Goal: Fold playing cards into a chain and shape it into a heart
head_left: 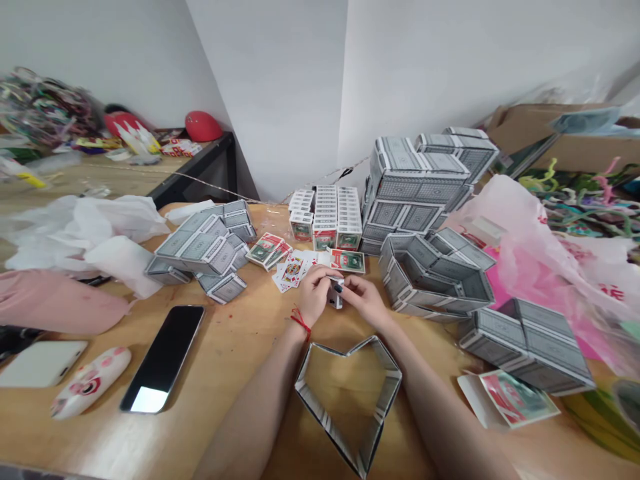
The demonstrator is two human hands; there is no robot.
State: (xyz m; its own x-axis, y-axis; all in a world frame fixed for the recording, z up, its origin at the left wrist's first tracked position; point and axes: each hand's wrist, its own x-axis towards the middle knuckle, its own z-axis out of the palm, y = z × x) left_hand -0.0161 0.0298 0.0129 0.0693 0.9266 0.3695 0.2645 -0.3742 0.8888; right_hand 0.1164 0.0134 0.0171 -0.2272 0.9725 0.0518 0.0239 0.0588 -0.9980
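Above the wooden table, my left hand (315,291) and my right hand (367,300) meet with closed fingers around a small white playing card (335,299), which looks folded; fingers hide part of it. Just behind them lie loose face-up playing cards (292,268) and a green and red card box (347,261). Between my forearms a heart-shaped frame of joined cards (320,413) stands on edge. To the right of my right hand is a larger hollow frame of grey-backed cards (425,293).
Stacked grey card blocks (400,180) rise at the back right, beside rows of card boxes (326,207). More card blocks (200,243) stand on the left. A phone (165,357) and a patterned white case (91,383) lie front left. An opened card box (517,398) is front right.
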